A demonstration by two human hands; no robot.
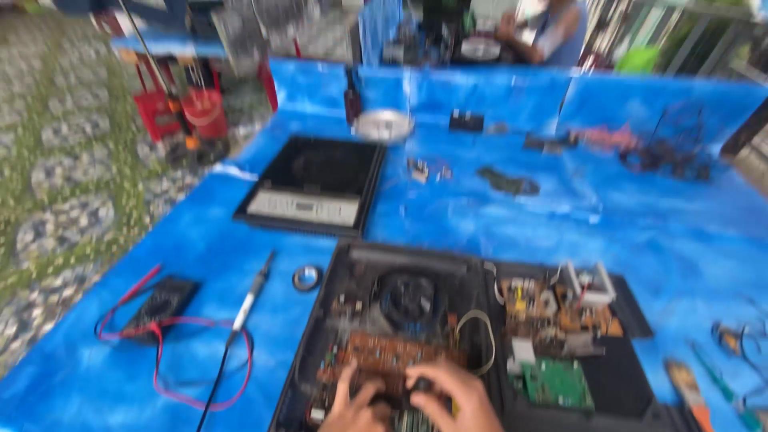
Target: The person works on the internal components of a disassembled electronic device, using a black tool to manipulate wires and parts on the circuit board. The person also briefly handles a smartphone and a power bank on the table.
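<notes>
Both hands, left hand and right hand, pressed close together on the brown circuit board inside the open casing. Grip unclear through blur. Looks stiff, light, fragile; best held by edges

Electronics repair workshop: opened appliance, multimeter, soldering iron

Both hands bare; no sleeves visible.
</notes>
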